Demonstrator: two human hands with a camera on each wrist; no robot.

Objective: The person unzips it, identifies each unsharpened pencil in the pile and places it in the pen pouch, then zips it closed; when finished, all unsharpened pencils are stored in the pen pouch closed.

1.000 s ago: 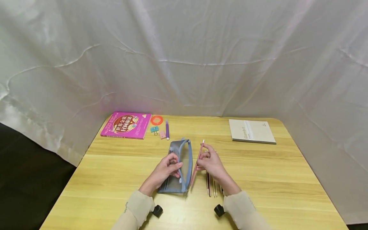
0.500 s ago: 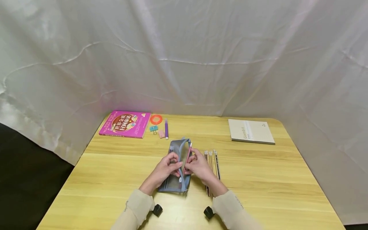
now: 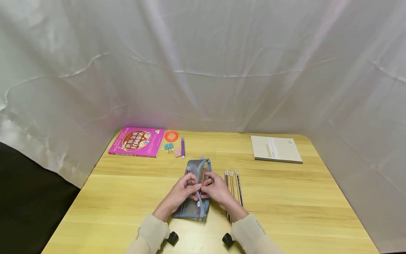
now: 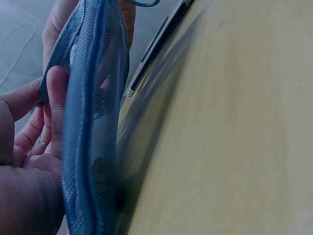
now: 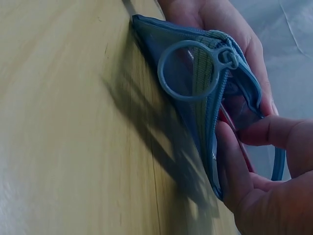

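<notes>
A grey-blue mesh pencil case point(image 3: 187, 212) lies on the table with its zip opening spread. My left hand point(image 3: 180, 192) pinches the left edge of that opening between thumb and fingers. In my right hand point(image 3: 219, 190) is a pink-red pencil point(image 3: 203, 174), gripped with its lower part inside the case and its end leaning toward the far side. The right wrist view shows the fingers and the pencil point(image 5: 243, 152) within the mouth of the case, beside a blue ring point(image 5: 164, 73) at the zip end. Some pencils show through the mesh on the left.
Several pencils point(image 3: 233, 181) lie side by side right of the right hand. Behind the case are a purple pen point(image 3: 183, 147), pink eraser point(image 3: 177, 152), teal binder clip point(image 3: 168, 146) and orange tape roll point(image 3: 171, 136). A magenta book point(image 3: 152, 144) and a pale notebook point(image 3: 280, 150) lie farther back.
My right hand has moved left with the pink-red pencil, from beside the case into its opening, and the pencil has sunk lower. The left hand has stayed on the case edge.
</notes>
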